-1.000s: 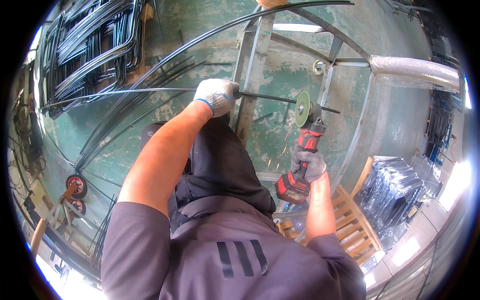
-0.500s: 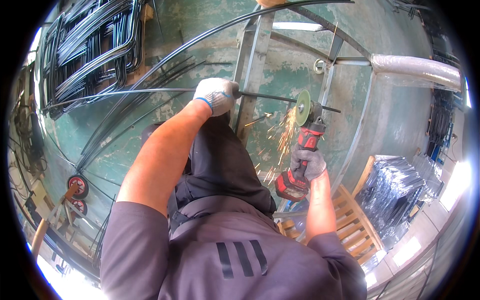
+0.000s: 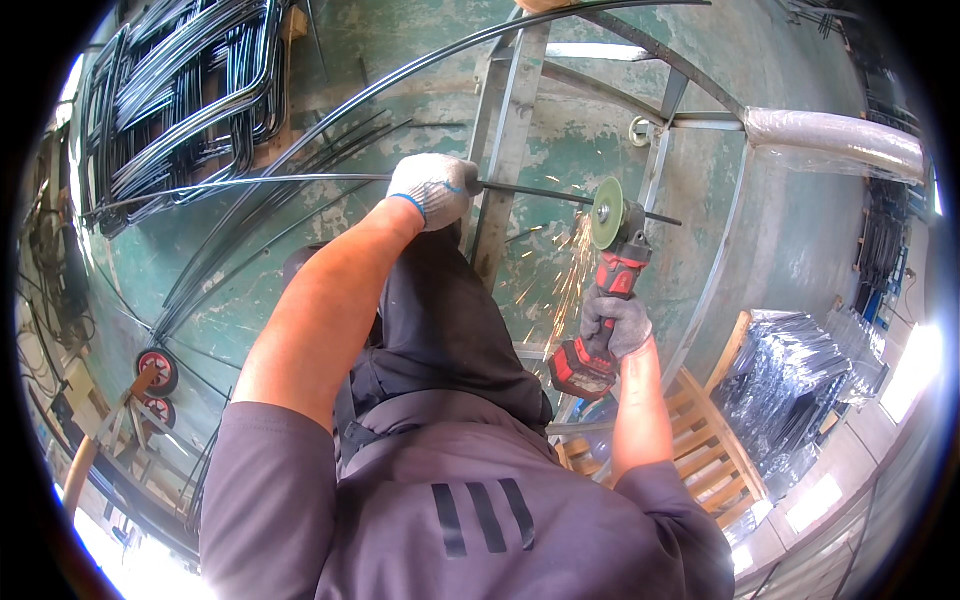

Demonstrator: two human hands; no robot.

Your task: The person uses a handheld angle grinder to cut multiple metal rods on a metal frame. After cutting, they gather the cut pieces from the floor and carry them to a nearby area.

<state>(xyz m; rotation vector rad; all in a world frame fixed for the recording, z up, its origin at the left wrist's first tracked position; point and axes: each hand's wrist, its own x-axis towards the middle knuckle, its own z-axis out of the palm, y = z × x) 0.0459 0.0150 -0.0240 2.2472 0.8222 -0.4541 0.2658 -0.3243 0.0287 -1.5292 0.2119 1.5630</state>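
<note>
Green-painted floor (image 3: 225, 300), scuffed and flaking, spreads beneath the work, with a heap of bent, glossy black metal rods (image 3: 190, 100) at upper left and a slatted pale-wood pallet (image 3: 700, 440) at lower right. Now to the hands! Left hand (image 3: 433, 190), in a white knitted glove with a blue-edged cuff, is clenched around a long, thin black metal rod (image 3: 540, 192); the fingertips are hidden from this angle. That rod runs across the view, over a grey steel frame (image 3: 505, 130), though whether they touch, I can't tell. Over to the right hand (image 3: 617, 325), grey-gloved, fingers wrapped firmly about the body of a red-and-black cordless angle grinder (image 3: 622, 275). Its round green disc (image 3: 607, 212) sits at the rod near the right end, and orange sparks (image 3: 572, 275) are spraying down and leftward, well apart from the left hand!
</note>
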